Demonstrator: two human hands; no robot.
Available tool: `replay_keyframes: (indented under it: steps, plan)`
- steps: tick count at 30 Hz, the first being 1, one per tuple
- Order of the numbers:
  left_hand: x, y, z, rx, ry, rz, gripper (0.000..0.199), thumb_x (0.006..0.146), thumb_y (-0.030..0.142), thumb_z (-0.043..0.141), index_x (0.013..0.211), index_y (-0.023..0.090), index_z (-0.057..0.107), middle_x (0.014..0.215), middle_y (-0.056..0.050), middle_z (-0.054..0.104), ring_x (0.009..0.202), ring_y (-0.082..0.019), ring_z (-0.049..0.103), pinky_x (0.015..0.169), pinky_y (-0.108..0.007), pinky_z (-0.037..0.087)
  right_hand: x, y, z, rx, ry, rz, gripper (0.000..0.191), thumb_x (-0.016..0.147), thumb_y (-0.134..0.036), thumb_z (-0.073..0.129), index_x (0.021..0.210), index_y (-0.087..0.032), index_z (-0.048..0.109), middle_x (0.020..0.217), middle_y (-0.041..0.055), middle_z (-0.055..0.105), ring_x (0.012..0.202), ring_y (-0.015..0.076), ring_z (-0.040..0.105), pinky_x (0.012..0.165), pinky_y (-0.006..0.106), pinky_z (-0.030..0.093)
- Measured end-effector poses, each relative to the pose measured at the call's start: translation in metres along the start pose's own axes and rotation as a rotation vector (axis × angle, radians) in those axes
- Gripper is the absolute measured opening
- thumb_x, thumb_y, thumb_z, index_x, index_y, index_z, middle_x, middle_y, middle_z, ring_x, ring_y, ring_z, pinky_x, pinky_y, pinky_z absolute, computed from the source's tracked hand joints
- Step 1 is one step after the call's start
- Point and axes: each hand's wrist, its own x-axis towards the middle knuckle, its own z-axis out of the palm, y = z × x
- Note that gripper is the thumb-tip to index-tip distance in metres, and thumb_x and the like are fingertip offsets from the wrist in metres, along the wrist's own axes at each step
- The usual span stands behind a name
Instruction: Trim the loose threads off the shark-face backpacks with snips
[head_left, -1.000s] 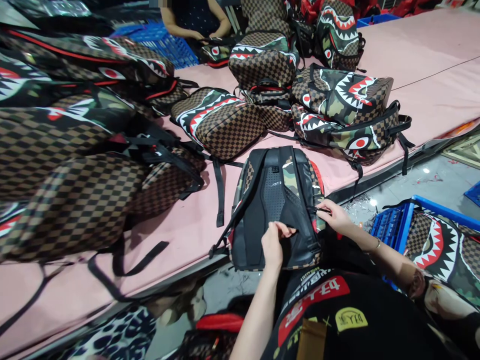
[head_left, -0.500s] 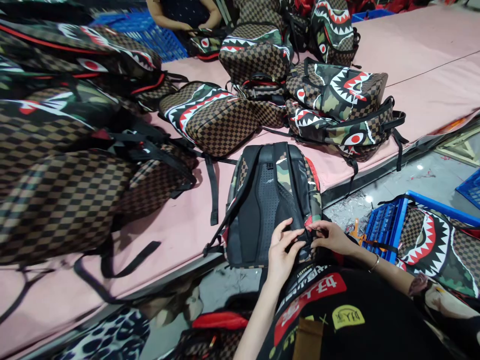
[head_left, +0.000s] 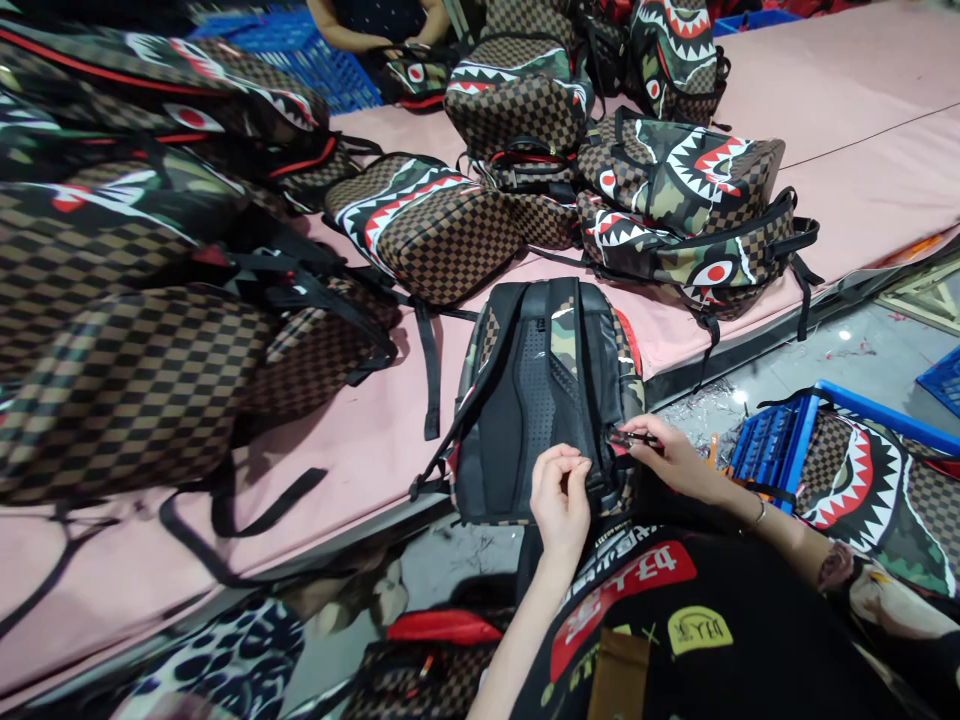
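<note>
A backpack [head_left: 536, 390] lies back side up at the table edge in front of me. It has a black padded back panel, black shoulder straps, and camouflage and checkered sides. My left hand [head_left: 561, 490] is closed in a pinch over the pack's lower part; whatever is between its fingertips is too small to make out. At the lower right corner, my right hand [head_left: 667, 455] grips a slender dark tool [head_left: 637, 438] that looks like thread snips. Its tip points left, close to the lower end of the right shoulder strap [head_left: 592, 430].
Checkered shark-mouth backpacks [head_left: 450, 235] crowd the pink-covered table [head_left: 367, 430], with a large pile [head_left: 142, 380] at left. A blue crate [head_left: 776, 440] holding another bag stands on the floor at right. Across the table are a co-worker's hands [head_left: 409, 50].
My hands have moved apart. The left has drawn slightly left and closed tighter, while the dark tool now shows in my right fingers. The view has shifted slightly.
</note>
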Motion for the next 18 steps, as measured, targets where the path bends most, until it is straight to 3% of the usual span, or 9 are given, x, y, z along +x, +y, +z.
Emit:
replay_keyframes:
  steps: [5, 11, 13, 18]
  plan:
    - [-0.001, 0.002, 0.001, 0.013, 0.071, 0.038, 0.011, 0.081, 0.019, 0.051, 0.071, 0.019, 0.054, 0.083, -0.004, 0.054, 0.084, -0.017, 0.052, 0.079, -0.032, 0.043, 0.011, -0.024, -0.021, -0.472, -0.152, -0.233, 0.018, 0.089, -0.03, 0.047, 0.096, -0.019, 0.06, 0.087, 0.0052, 0.062, 0.08, 0.0166, 0.056, 0.071, 0.027, 0.04]
    - [-0.002, 0.003, 0.004, 0.027, 0.068, 0.141, 0.009, 0.08, 0.015, 0.053, 0.073, 0.018, 0.057, 0.082, -0.003, 0.052, 0.083, -0.016, 0.051, 0.076, -0.03, 0.042, 0.022, -0.04, -0.02, -0.884, -0.284, -0.378, 0.01, 0.085, -0.027, 0.054, 0.089, -0.019, 0.059, 0.081, 0.0033, 0.061, 0.074, 0.0158, 0.054, 0.064, 0.026, 0.035]
    - [-0.002, 0.002, 0.005, 0.0, 0.085, 0.11, 0.009, 0.08, 0.015, 0.054, 0.071, 0.018, 0.056, 0.081, -0.003, 0.052, 0.081, -0.015, 0.051, 0.076, -0.029, 0.041, 0.023, -0.04, -0.019, -0.913, -0.271, -0.393, 0.009, 0.086, -0.027, 0.053, 0.087, -0.019, 0.058, 0.079, 0.0023, 0.061, 0.072, 0.0151, 0.054, 0.062, 0.026, 0.034]
    - [0.0, -0.001, 0.003, -0.191, 0.049, -0.148, 0.015, 0.079, 0.021, 0.055, 0.065, 0.018, 0.051, 0.079, -0.002, 0.052, 0.078, -0.014, 0.051, 0.073, -0.027, 0.04, 0.025, -0.035, -0.021, -0.77, -0.232, -0.389, 0.012, 0.088, -0.027, 0.05, 0.087, -0.018, 0.058, 0.081, 0.0021, 0.063, 0.075, 0.0132, 0.056, 0.065, 0.024, 0.036]
